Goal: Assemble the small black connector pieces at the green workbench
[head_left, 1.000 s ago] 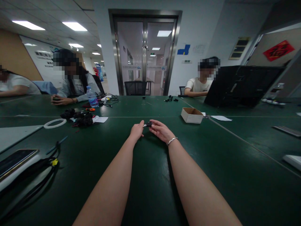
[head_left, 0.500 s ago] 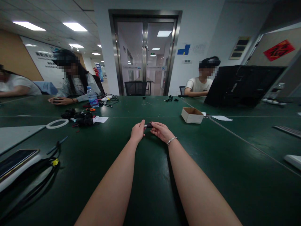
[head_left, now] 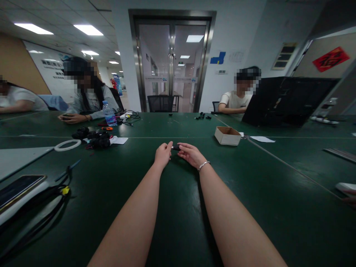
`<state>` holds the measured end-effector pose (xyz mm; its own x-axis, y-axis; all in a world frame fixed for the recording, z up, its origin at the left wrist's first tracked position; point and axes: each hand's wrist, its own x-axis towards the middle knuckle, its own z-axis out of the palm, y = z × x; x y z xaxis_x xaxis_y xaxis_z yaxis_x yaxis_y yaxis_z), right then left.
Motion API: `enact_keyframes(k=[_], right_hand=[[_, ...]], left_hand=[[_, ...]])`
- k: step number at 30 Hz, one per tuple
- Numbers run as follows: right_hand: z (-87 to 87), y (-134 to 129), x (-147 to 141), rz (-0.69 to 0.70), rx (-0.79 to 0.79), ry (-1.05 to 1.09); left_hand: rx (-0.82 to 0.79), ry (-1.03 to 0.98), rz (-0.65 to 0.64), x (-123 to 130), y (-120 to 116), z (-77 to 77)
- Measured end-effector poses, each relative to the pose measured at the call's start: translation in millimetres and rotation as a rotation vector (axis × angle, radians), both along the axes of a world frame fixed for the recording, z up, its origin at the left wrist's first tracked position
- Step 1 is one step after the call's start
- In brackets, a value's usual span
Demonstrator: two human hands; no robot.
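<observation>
A small black piece with a silver end point(head_left: 176, 147) is held level between my two hands, just above the green table point(head_left: 178, 207). My left hand point(head_left: 163, 154) pinches its silver end between thumb and fingers. On its black end the fingertips of my right hand point(head_left: 191, 154) are closed, with a silver bracelet point(head_left: 204, 165) at that wrist. The piece is partly covered by my fingers and too small to name its kind.
An open cardboard box point(head_left: 227, 136) stands right of my hands. To the left lie black bundled items point(head_left: 100, 140), a white ring point(head_left: 67, 145), a phone point(head_left: 22, 189) and black cables point(head_left: 59, 200). A bottle point(head_left: 109, 114) and a monitor point(head_left: 289, 102) stand farther back, near seated people.
My hands stay nearly still, and slightly less of the silver end shows beside my left fingers. Part of another person's hand has appeared at the right edge by a white object.
</observation>
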<state>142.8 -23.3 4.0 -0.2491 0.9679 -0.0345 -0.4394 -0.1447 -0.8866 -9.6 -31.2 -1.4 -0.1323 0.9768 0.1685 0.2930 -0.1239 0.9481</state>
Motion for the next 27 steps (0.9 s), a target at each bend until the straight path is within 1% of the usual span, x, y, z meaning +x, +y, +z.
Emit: enact_keyframes(k=[5,10,15,20,23,27], right_hand=[[0.4,-1.3,-0.5,0.048,0.026,-0.019],[1.0,-2.3,-1.5,0.044,0.037,-0.03],[1.0,-1.6,-1.3,0.014,0.033,-0.011],[-0.6,1.6,-1.1,-0.073,-0.027,0.022],[-1.3,2.9,-1.5,-0.092,-0.044,0.038],[-1.4,2.6,-1.8,-0.078,-0.03,0.034]], left_hand=[[-0.013,0.064,0.026,0.4,-1.2,1.7],[-0.014,0.077,0.041,0.0,-2.1,2.1],[0.042,-0.006,0.008,-0.3,2.2,-4.1],[0.106,-0.083,-0.061,1.0,7.8,-10.4],[0.139,-0.132,-0.114,1.7,6.0,-7.1],[0.055,-0.21,-0.122,2.5,1.0,1.3]])
